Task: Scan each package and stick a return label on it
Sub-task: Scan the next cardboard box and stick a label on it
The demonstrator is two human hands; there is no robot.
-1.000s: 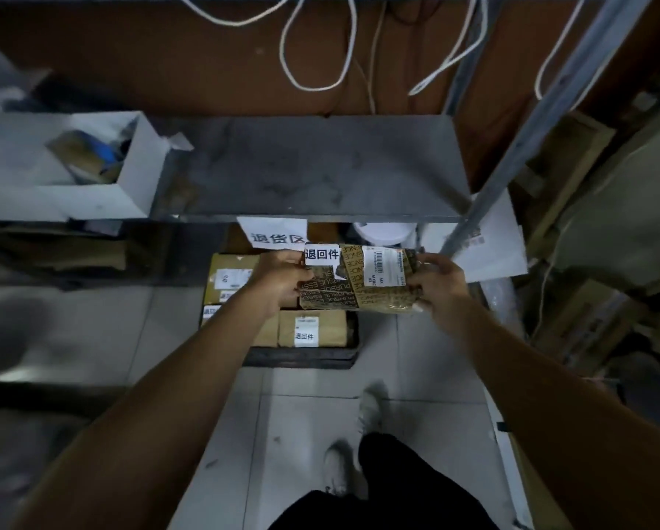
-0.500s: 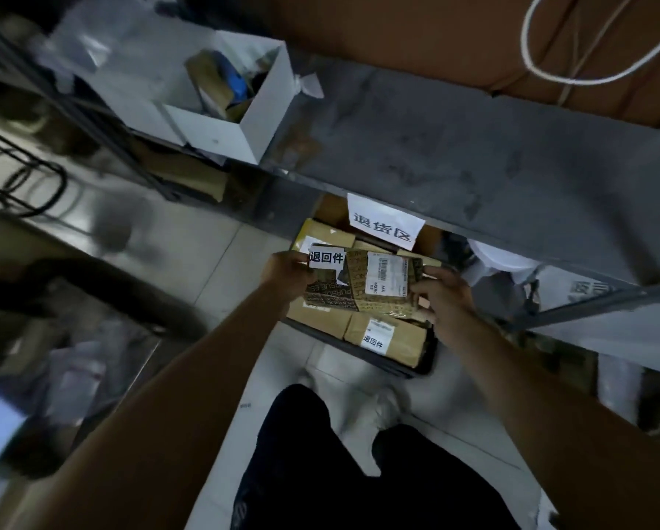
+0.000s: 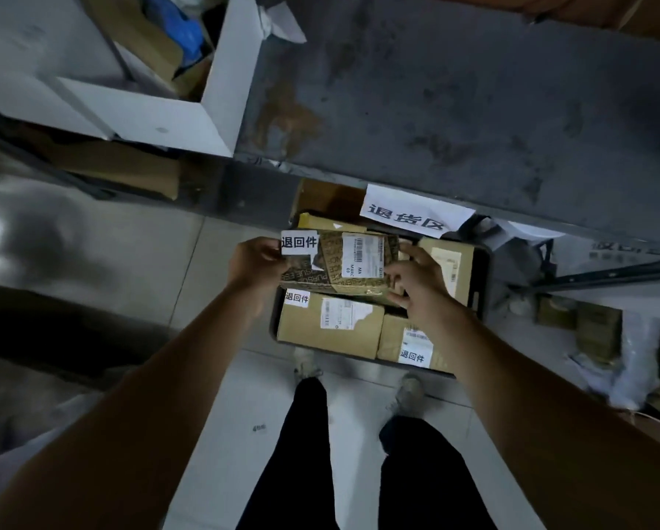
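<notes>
Hands share one patterned package (image 3: 343,267) over the dark bin (image 3: 480,285): left hand (image 3: 257,262) pinches its nine-o'clock edge by the white return label (image 3: 299,242), right hand (image 3: 420,281) curls around its three-o'clock end.

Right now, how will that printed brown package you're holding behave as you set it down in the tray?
The printed brown package looks crumpled, so probably soft, not stiff. Both hands grip its ends without visible strain, so likely light. It should settle flat on the plain cardboard boxes rather than roll.
</notes>
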